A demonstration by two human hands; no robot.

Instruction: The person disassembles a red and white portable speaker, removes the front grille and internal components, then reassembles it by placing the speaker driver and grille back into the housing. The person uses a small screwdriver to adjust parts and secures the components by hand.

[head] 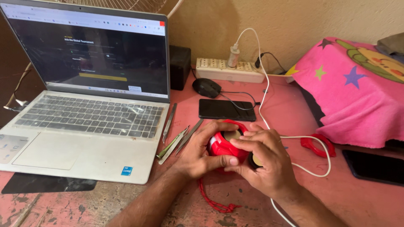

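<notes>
Both my hands are wrapped around a small red round gadget (222, 145) with a white patch and a tan round face, low over the worn pink table (353, 197). My left hand (198, 153) cups it from the left, thumb under its front. My right hand (261, 162) covers its right side, fingers across the top, and a dark round part shows under the palm. A red braided cord (212, 201) trails from the gadget toward me. Its underside is hidden.
An open silver laptop (90, 105) fills the left. Tweezers and thin metal tools (174, 136) lie beside it. Behind are a black phone (227, 110), a black mouse (206, 87), a power strip (229, 69) and white cable (263, 94). A red ring-shaped piece (316, 145), another phone (374, 167) and a pink cloth (357, 96) sit right.
</notes>
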